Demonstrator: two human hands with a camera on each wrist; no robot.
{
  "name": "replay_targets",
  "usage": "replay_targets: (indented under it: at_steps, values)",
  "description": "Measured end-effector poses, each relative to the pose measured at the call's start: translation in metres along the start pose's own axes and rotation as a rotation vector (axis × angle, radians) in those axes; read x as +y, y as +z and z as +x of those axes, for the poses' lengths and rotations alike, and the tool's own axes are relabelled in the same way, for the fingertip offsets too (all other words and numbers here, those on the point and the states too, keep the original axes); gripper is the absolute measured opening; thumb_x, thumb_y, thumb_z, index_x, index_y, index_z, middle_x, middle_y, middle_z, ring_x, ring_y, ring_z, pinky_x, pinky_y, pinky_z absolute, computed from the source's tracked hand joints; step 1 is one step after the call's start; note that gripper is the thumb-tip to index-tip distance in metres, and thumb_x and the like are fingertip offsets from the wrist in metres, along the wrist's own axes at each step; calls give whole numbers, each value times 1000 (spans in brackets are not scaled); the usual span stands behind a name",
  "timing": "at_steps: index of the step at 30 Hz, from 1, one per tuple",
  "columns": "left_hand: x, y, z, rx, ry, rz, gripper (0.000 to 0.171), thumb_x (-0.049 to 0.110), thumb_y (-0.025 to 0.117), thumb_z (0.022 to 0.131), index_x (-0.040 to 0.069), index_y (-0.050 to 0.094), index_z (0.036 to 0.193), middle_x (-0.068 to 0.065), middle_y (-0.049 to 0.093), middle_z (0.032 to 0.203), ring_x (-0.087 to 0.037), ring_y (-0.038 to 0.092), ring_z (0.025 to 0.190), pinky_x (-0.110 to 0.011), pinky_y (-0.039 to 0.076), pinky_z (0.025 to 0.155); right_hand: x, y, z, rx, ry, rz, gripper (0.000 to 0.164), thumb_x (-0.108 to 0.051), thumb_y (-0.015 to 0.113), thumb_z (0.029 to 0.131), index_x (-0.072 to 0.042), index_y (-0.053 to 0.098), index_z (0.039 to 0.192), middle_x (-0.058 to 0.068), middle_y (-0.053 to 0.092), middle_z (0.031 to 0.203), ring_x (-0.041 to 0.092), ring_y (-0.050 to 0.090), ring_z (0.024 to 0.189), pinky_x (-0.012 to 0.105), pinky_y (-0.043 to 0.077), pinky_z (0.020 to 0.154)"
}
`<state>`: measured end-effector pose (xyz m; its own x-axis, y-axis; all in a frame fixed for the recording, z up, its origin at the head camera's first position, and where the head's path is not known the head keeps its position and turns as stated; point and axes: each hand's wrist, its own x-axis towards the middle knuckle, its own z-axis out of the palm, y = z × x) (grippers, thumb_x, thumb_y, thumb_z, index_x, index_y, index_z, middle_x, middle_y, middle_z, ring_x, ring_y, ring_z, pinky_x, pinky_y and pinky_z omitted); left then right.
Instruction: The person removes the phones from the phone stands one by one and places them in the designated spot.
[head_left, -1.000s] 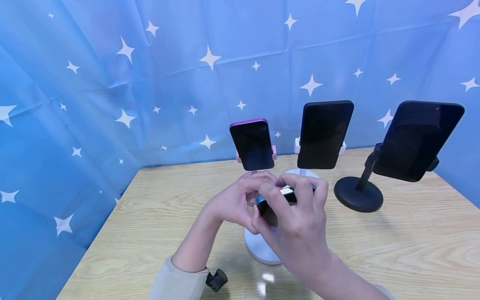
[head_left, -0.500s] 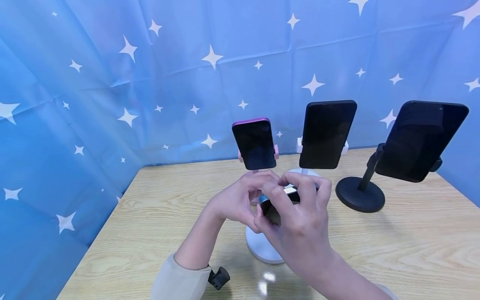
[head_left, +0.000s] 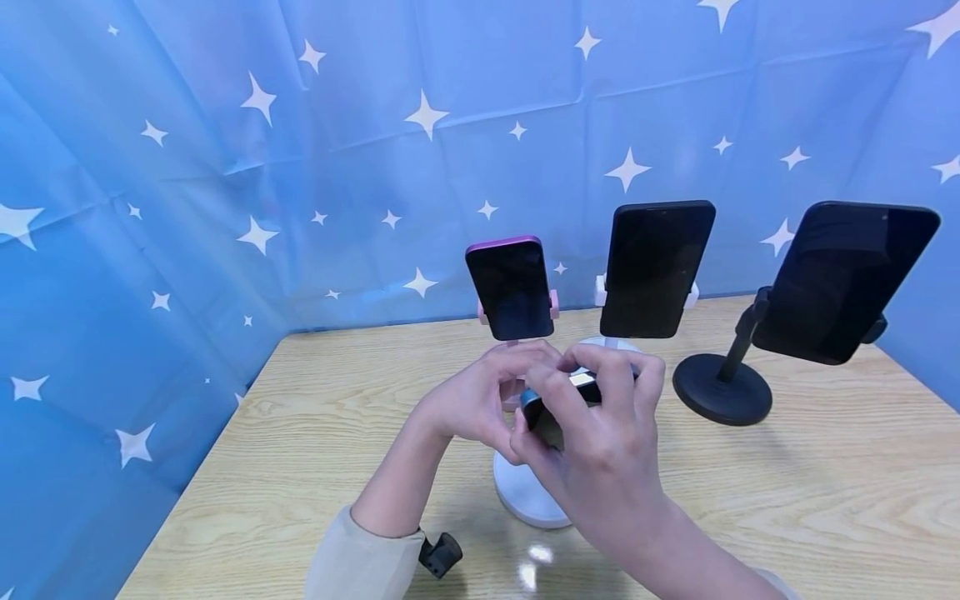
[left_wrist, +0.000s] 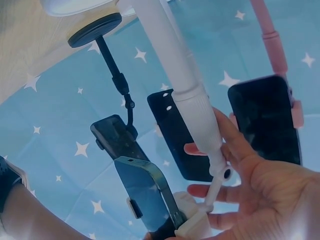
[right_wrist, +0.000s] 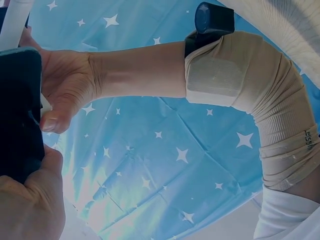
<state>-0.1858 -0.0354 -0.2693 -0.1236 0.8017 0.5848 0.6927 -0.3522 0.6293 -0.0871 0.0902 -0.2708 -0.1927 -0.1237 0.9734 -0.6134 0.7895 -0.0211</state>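
Observation:
A smartphone with a blue edge (head_left: 529, 400) sits in the clamp (left_wrist: 196, 226) of a white phone stand (left_wrist: 167, 55), whose round base (head_left: 528, 497) rests on the table. My left hand (head_left: 474, 402) holds the stand's clamp, fingers behind its thin neck and thumb at the phone's side. From the other side my right hand (head_left: 609, 437) grips the phone, with fingers over its top edge in the head view and thumb below. In the right wrist view the dark phone (right_wrist: 19, 115) lies between both hands. The clamp is hidden behind my hands in the head view.
Behind stand three more phones in holders: a pink-edged phone (head_left: 512, 287) in a pink stand, a black phone (head_left: 657, 268) in a white stand, and a larger black phone (head_left: 843, 282) on a black stand (head_left: 722, 389). A blue star-patterned cloth (head_left: 360, 167) hangs behind the wooden table (head_left: 330, 417).
The whole head view has shifted slightly, so everything appears a little further right. Both hands keep the same hold on the stand and phone.

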Motion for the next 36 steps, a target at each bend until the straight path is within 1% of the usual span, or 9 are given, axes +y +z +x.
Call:
replay_targets:
  at_steps: [6, 9, 11, 14, 20, 23, 29, 33, 36]
  values:
    - [0, 1, 0, -10, -28, -77, 44, -2, 67, 57, -2, 53, 99, -11, 50, 88, -18, 42, 86, -25, 43, 61, 52, 39, -70, 10, -2, -24, 40, -30, 75, 62, -23, 68, 100, 10, 55, 103, 32, 48, 101, 62, 23, 82]
    - [1, 1, 0, -11, -41, -64, 44, 0, 66, 57, -1, 53, 99, -10, 49, 87, -15, 41, 78, -24, 38, 53, 72, 54, -95, 9, 0, -17, 46, -34, 79, 57, -26, 68, 101, 10, 55, 107, 34, 48, 103, 65, 20, 83]
    - [1, 0, 0, -14, -43, -57, 43, 0, 66, 58, -1, 53, 99, -10, 49, 87, -14, 40, 75, -24, 37, 50, 76, 57, -100, 10, 0, -17, 47, -35, 79, 55, -27, 68, 100, 10, 55, 107, 35, 48, 103, 66, 19, 83]
    - [2, 0, 0, -11, -44, -48, 43, -1, 66, 58, 0, 53, 99, -9, 48, 86, -14, 39, 72, -24, 35, 48, 67, 49, -85, 15, -3, -14, 43, -32, 78, 57, -26, 68, 99, 10, 55, 106, 34, 48, 102, 64, 21, 82]
    - [2, 1, -1, -6, -65, -42, 43, -3, 67, 58, 0, 53, 99, -9, 48, 86, -12, 40, 71, -22, 37, 50, 13, 7, -11, -1, -1, 32, 21, -19, 59, 73, -12, 65, 92, 16, 51, 93, 33, 47, 90, 56, 24, 73]
    - [1, 0, -2, -7, -62, -46, 43, -3, 66, 57, 0, 53, 99, -9, 48, 86, -12, 39, 68, -24, 36, 49, -5, -5, 13, -1, -6, 53, 17, -16, 50, 78, -5, 61, 86, 20, 48, 87, 35, 45, 83, 53, 24, 70]
    - [2, 2, 0, -7, -55, -35, 42, -2, 67, 58, 1, 54, 98, -8, 48, 86, -16, 38, 64, -25, 35, 48, -11, -9, 20, 5, 0, 46, 17, -16, 49, 79, -2, 59, 81, 22, 47, 84, 35, 44, 79, 52, 24, 66]
    - [3, 4, -1, -6, -58, -70, 45, -5, 66, 58, -1, 53, 101, -12, 50, 91, -18, 44, 78, -27, 48, 59, -10, -9, 16, 14, -4, 30, 20, -18, 49, 80, -2, 61, 84, 23, 48, 86, 35, 44, 79, 52, 25, 66]
    - [4, 4, -2, 4, -58, -54, 48, -7, 65, 57, -2, 53, 104, -13, 50, 96, -18, 45, 88, -27, 51, 65, -10, -11, 15, -1, 5, 14, 24, -21, 48, 82, -2, 61, 88, 24, 48, 89, 35, 45, 81, 52, 25, 69]
